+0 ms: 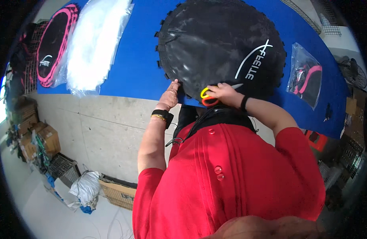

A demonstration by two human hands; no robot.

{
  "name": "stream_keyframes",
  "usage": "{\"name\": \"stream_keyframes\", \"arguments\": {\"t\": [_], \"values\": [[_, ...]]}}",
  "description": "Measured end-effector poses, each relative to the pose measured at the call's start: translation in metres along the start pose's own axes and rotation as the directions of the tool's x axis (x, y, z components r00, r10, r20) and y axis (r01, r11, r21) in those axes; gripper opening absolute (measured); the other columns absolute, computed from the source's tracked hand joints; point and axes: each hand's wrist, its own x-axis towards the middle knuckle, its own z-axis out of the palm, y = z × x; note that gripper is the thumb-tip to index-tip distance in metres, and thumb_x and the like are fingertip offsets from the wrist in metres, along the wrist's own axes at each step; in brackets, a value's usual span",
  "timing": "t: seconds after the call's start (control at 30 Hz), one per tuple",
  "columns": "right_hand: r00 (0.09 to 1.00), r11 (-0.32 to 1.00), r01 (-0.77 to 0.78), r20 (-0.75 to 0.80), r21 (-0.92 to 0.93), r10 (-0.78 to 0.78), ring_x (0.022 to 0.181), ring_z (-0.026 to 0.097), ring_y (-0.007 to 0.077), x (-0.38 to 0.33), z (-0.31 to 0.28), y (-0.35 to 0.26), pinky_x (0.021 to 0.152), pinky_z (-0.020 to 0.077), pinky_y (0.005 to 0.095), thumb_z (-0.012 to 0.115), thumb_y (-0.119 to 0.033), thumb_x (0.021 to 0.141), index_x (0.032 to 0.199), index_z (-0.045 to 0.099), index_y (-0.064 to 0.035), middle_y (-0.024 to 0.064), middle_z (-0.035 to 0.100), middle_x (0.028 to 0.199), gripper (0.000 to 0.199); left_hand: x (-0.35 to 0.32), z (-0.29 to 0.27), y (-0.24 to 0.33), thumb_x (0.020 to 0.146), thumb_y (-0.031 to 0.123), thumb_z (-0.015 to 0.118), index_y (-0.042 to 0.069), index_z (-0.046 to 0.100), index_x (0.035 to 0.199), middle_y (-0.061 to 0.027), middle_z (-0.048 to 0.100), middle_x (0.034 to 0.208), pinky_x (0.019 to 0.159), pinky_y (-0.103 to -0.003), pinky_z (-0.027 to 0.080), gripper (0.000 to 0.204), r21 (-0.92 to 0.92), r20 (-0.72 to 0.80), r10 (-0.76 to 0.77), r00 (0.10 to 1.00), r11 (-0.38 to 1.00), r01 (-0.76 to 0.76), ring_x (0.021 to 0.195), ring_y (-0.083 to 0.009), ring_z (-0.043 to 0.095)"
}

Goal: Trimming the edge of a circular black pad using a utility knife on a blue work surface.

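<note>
A large round black mat (215, 44) with small tabs along its rim and a white printed mark lies on the blue table (139, 59). My left hand (170, 95) is at the table's near edge, beside the mat's lower left rim. Its fingers look stretched out and point toward the mat; no object shows in them. My right hand (224, 94) is closed on a pair of scissors (205, 93) with yellow and orange handles, over the mat's near edge. The blades point to the right, away from my left hand.
Pink-edged black round pieces (56, 44) and a stack of clear plastic bags (93, 44) lie at the table's left. A bagged black and pink piece (307, 77) lies at the right. Cardboard boxes (48, 139) and a white sack (85, 187) stand on the floor.
</note>
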Motion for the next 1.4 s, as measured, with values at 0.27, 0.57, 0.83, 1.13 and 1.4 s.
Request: {"name": "stream_keyframes", "arguments": {"t": [0.27, 0.57, 0.83, 1.13, 1.4], "values": [[0.998, 0.996, -0.063, -0.033, -0.064, 0.061, 0.094, 0.066, 0.0291, 0.117, 0.010, -0.001, 0.081, 0.0538, 0.0401, 0.062, -0.013, 0.085, 0.125, 0.060, -0.0200, 0.0066, 0.059, 0.133, 0.041, -0.005, -0.014, 0.000, 0.083, -0.006, 0.050, 0.007, 0.050, 0.137, -0.0194, 0.052, 0.145, 0.110, -0.041, 0.044, 0.055, -0.154, -0.321, -0.013, 0.947, 0.987, -0.039, 0.132, -0.0387, 0.050], [0.998, 0.998, -0.064, -0.013, -0.001, 0.064, 0.089, 0.066, 0.0315, 0.048, 0.005, -0.011, 0.079, 0.0546, 0.0408, 0.064, -0.011, 0.082, 0.124, 0.060, -0.0180, 0.0085, 0.058, 0.136, 0.043, 0.006, -0.026, -0.002, 0.079, -0.004, 0.055, 0.012, 0.041, 0.150, -0.0140, 0.028, 0.163, 0.122, -0.035, 0.028, 0.075, 0.292, 0.019, 0.004, 1.000, 0.956, -0.010, 0.150, -0.0302, 0.026], [0.997, 0.997, -0.077, 0.003, 0.019, 0.077, 0.086, 0.066, 0.0292, 0.019, 0.002, -0.012, 0.077, 0.0528, 0.0383, 0.060, -0.015, 0.087, 0.122, 0.063, -0.0217, 0.0084, 0.059, 0.134, 0.037, 0.010, -0.035, -0.019, 0.076, -0.009, 0.053, 0.010, 0.044, 0.145, -0.0153, 0.032, 0.161, 0.122, -0.035, 0.029, 0.072, 0.034, 0.072, 0.018, 0.997, 0.999, -0.021, 0.149, -0.0302, 0.029], [0.994, 0.989, -0.109, -0.006, -0.103, 0.109, 0.093, 0.066, 0.0291, 0.129, 0.011, -0.004, 0.082, 0.0523, 0.0404, 0.058, -0.016, 0.088, 0.127, 0.060, -0.0189, 0.0080, 0.059, 0.135, 0.039, 0.013, -0.037, -0.015, 0.077, -0.008, 0.046, 0.009, 0.035, 0.151, -0.0228, 0.038, 0.155, 0.119, -0.038, 0.033, 0.076, -0.162, 0.007, -0.077, 0.997, 0.984, 0.077, 0.145, -0.0339, 0.035], [0.998, 0.997, -0.062, -0.031, -0.042, 0.061, 0.090, 0.065, 0.0274, 0.045, 0.006, -0.012, 0.083, 0.0537, 0.0378, 0.060, -0.014, 0.085, 0.130, 0.060, -0.0200, 0.0089, 0.058, 0.137, 0.045, 0.010, -0.040, -0.011, 0.077, -0.008, 0.045, 0.008, 0.024, 0.157, -0.0227, 0.037, 0.156, 0.120, -0.037, 0.032, 0.084, -0.228, -0.049, -0.065, 0.997, 0.972, 0.052, 0.145, -0.0331, 0.036]]}}
